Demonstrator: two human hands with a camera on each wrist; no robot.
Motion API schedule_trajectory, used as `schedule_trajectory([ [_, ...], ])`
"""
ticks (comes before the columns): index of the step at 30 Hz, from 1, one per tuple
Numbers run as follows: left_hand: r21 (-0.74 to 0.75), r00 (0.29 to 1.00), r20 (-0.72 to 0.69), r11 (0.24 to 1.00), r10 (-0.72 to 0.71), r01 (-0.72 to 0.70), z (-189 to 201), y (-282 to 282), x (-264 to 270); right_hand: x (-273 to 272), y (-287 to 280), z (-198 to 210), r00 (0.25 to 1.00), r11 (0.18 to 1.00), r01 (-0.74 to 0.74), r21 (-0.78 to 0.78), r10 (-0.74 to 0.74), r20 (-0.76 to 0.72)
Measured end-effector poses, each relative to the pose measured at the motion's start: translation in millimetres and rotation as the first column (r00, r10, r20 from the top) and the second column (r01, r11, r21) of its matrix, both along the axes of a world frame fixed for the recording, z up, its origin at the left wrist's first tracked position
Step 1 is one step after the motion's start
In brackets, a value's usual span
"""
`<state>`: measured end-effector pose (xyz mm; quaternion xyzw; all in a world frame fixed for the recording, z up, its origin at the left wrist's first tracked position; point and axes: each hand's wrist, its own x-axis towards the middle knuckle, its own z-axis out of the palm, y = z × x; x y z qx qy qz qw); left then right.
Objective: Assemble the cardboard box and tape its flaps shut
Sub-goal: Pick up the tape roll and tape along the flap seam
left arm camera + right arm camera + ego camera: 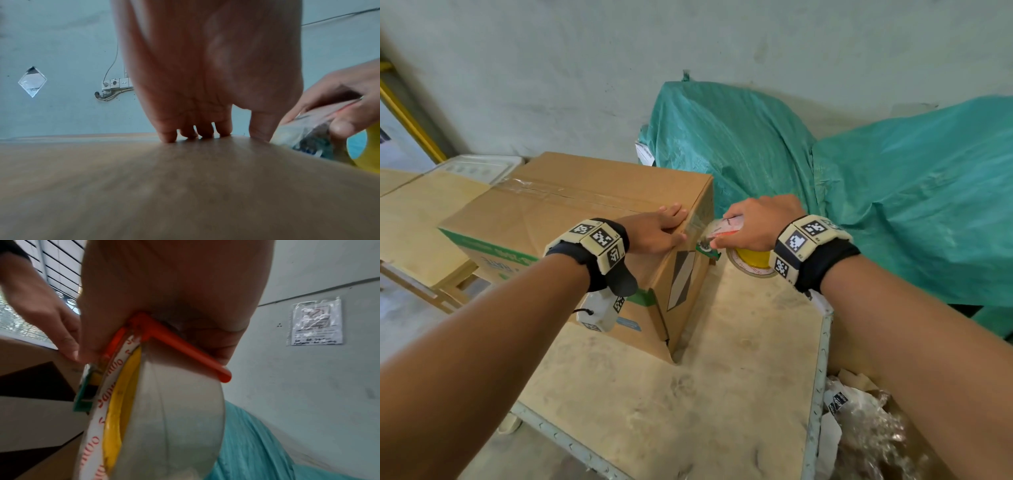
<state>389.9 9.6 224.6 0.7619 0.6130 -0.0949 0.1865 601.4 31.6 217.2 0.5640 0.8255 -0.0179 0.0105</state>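
Note:
A closed cardboard box (571,219) lies on a dusty board table (722,377), with clear tape running along its top seam. My left hand (661,228) lies flat with straight fingers on the box's top at its right edge (195,136), pressing the tape end down. My right hand (753,222) grips a tape dispenser (726,233) with an orange frame (164,337) and a clear tape roll on a yellow core (174,418), held against the box's right end face just below the top edge. Its green cutter end (705,250) touches the box.
Green tarp-covered bundles (859,178) fill the space behind and to the right. More flat cardboard (421,212) and a white tray (479,168) sit to the left. Crumpled plastic and scraps (866,428) lie in a bin below the table's right edge.

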Motion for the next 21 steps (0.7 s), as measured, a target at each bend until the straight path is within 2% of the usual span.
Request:
schedule_trajectory([
  [4, -0.003, 1.000, 0.025, 1.000, 0.011, -0.010, -1.4, 1.5, -0.4, -9.7, 13.9, -5.7, 0.992, 0.991, 0.115, -0.074, -0.118, -0.034],
  [8, -0.011, 1.000, 0.024, 1.000, 0.011, -0.010, -2.4, 1.1, 0.4, -22.6, 17.3, -6.7, 0.988, 0.987, 0.150, -0.055, -0.151, -0.018],
  [14, -0.016, 1.000, 0.007, 1.000, 0.011, -0.011, 1.1, -1.7, 0.9, -9.5, 11.1, 3.1, 0.996, 0.996, 0.085, 0.007, -0.085, 0.037],
  [21, -0.028, 1.000, -0.011, 1.000, 0.009, -0.009, 1.4, -1.1, -0.2, 16.7, -3.4, 5.2, 0.999, 0.996, -0.030, 0.087, 0.033, -0.033],
])
